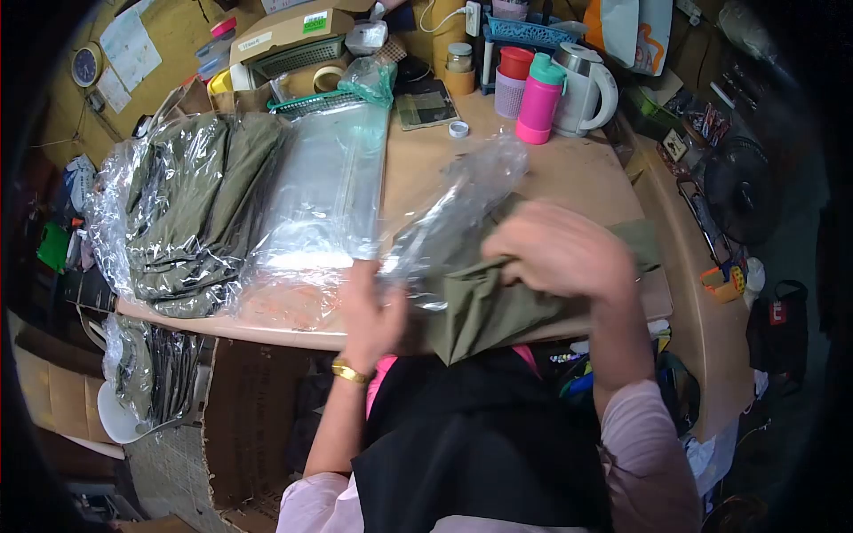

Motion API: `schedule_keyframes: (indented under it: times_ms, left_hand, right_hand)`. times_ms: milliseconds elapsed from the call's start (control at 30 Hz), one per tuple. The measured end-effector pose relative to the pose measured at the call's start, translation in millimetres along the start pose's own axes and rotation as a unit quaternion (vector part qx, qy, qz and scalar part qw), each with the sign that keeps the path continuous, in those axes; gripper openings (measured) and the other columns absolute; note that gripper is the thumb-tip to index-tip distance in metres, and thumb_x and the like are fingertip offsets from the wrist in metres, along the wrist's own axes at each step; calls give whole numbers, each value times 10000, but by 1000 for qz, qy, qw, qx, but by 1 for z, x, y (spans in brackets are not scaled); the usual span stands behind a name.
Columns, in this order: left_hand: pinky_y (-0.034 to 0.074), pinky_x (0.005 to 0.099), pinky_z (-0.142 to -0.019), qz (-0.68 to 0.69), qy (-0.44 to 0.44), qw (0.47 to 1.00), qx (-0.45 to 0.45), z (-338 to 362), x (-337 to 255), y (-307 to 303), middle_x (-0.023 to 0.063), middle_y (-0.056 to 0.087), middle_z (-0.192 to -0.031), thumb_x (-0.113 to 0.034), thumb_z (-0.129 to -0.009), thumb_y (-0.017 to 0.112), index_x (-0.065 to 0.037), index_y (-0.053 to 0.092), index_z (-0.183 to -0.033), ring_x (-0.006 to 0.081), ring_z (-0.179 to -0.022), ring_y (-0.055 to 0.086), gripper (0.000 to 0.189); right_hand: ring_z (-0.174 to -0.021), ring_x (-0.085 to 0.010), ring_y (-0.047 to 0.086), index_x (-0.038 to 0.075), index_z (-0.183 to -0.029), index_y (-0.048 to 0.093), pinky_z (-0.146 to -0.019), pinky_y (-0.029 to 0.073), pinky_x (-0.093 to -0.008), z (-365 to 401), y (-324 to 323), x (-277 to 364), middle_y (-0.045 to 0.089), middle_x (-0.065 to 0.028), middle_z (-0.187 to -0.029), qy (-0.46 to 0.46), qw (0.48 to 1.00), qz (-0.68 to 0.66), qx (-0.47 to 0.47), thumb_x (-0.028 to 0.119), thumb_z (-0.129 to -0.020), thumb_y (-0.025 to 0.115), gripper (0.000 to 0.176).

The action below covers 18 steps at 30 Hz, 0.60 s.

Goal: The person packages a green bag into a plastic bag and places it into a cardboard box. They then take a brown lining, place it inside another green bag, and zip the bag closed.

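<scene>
An olive-green folded garment [498, 306] lies at the front of the table, one corner hanging over the edge. My right hand [564, 253], smeared by motion, pinches its upper fold. Behind and partly over the cloth stretches a clear plastic bag [462, 200]. At the bag's near left edge is my left hand [373, 306], blurred, with the plastic between thumb and fingers. A gold-coloured watch [352, 371] is on the left wrist. Left of that hand lies a stack of flat clear bags [324, 195]. The garment's exact kind does not show.
Bagged olive garments [191, 204] are piled at the left. Along the back stand a pink bottle [538, 102], an electric kettle [582, 93], a red cup [515, 62] and a cardboard box [289, 35]. More bagged garments [155, 369] sit below the table's left edge.
</scene>
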<state>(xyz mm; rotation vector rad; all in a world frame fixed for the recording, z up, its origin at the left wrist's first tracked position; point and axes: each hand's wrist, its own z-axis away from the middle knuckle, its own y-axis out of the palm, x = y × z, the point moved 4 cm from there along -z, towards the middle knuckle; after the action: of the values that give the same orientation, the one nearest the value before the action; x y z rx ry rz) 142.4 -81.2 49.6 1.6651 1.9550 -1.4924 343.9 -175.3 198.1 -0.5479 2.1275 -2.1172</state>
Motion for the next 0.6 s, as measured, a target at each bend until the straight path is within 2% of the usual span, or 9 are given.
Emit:
schedule_keyframes:
  times_ms: [100, 133, 167, 233, 267, 367, 433, 500, 600]
  left_hand:
    - [405, 475, -886, 46, -82, 993, -75, -4, 53, -32, 224, 574, -1052, -166, -888, 597, 48, 561, -1014, 392, -979, 525, 251]
    - [400, 469, -899, 111, -138, 980, -92, -2, 68, -35, 219, 576, -1075, -152, -904, 574, 48, 590, -963, 385, -1001, 518, 210]
    - [400, 469, -899, 108, -136, 980, -98, -2, 74, -39, 219, 576, -1075, -152, -904, 574, 48, 590, -963, 385, -1001, 518, 210]
    - [387, 470, -935, -104, -22, 991, -86, -2, 73, -46, 228, 562, -1124, -131, -907, 559, 45, 650, -885, 386, -1061, 498, 199]
    - [377, 472, -989, -136, 2, 985, -106, -4, 64, -53, 270, 532, -1219, -125, -866, 596, 19, 712, -878, 402, -1149, 478, 185]
    - [360, 485, -1038, -262, 35, 957, -121, -15, 43, -70, 310, 484, -1309, -123, -808, 647, -28, 743, -984, 418, -1223, 451, 222]
    - [392, 478, -1028, -248, -11, 964, -93, -20, 66, -75, 330, 513, -1290, -110, -751, 681, -56, 753, -988, 422, -1219, 485, 254]
    - [452, 470, -959, -213, -87, 973, 36, -25, 94, -72, 305, 582, -1197, -69, -738, 658, -45, 743, -998, 424, -1099, 568, 274]
    - [499, 478, -856, -210, -97, 970, 76, -34, 107, -64, 277, 620, -1115, -16, -731, 607, -12, 718, -1007, 439, -971, 604, 298]
  right_hand:
    - [-752, -391, 653, 41, -842, 717, -685, 507, -463, -85, 64, -24, 656, -188, -721, -58, 977, -50, 198, 214, -659, 811, 269]
    - [-953, -356, 655, 65, -909, 749, -802, 489, -468, -105, 91, -35, 699, -183, -856, 2, 957, -53, 286, 244, -677, 820, 302]
    - [-953, -356, 655, 65, -909, 749, -802, 489, -468, -117, 121, -48, 699, -183, -856, -4, 958, -50, 283, 244, -677, 820, 302]
    - [-1313, -355, 468, 69, -963, 763, -1031, 389, -512, -134, 150, -61, 687, -161, -1133, -129, 986, -90, 48, 264, -695, 830, 338]
    - [-1488, -387, 141, 39, -946, 758, -1156, 166, -630, -133, 158, -62, 490, -170, -1442, -89, 986, -120, 73, 272, -695, 846, 354]
    - [-1507, -376, 75, 8, -948, 748, -1155, 73, -694, -145, 156, -55, 335, -172, -1550, -68, 989, -75, 107, 273, -681, 861, 393]
    - [-1511, -364, 75, 2, -957, 748, -1142, 81, -714, -150, 146, -48, 268, -162, -1585, -89, 989, -74, 95, 261, -651, 877, 421]
    - [-1517, -349, 42, 6, -961, 748, -1141, 77, -716, -164, 145, -46, 260, -157, -1592, -102, 984, -56, 133, 282, -633, 879, 448]
    - [-1511, -386, 22, 36, -950, 754, -1130, 79, -733, -188, 146, -40, 212, -177, -1607, -122, 980, -30, 156, 294, -627, 873, 430]
